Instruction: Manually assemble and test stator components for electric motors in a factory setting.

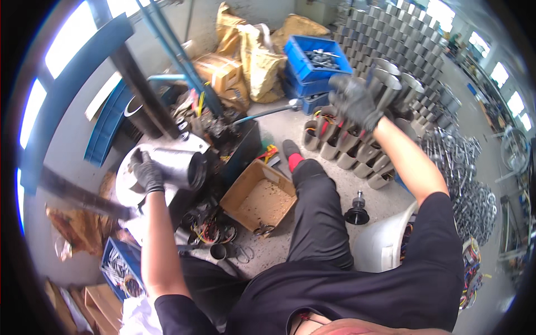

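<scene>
My left hand (pixel 148 174), in a dark glove, is at the near-left end of a shiny metal cylinder (pixel 177 167). The fingers look curled against it. That cylinder lies on its side on a round pale machine table (pixel 125 187), its dark open end facing right. Stretched out to the far right, my right hand (pixel 354 103), also gloved, is smeared by motion, so its fingers do not show clearly. It is beside upright metal cylinders (pixel 385 92) and above rows of grey tubes with coloured wires in them (pixel 346 145). I cannot tell whether it touches any.
Blue crates (pixel 315 75) with metal parts stand at the back. A cardboard box (pixel 262 195) is on the floor by my leg. Nearby are a black-based metal part (pixel 357 209) and a white bucket (pixel 379 245). Blue machine bars (pixel 192 72) rise behind the table.
</scene>
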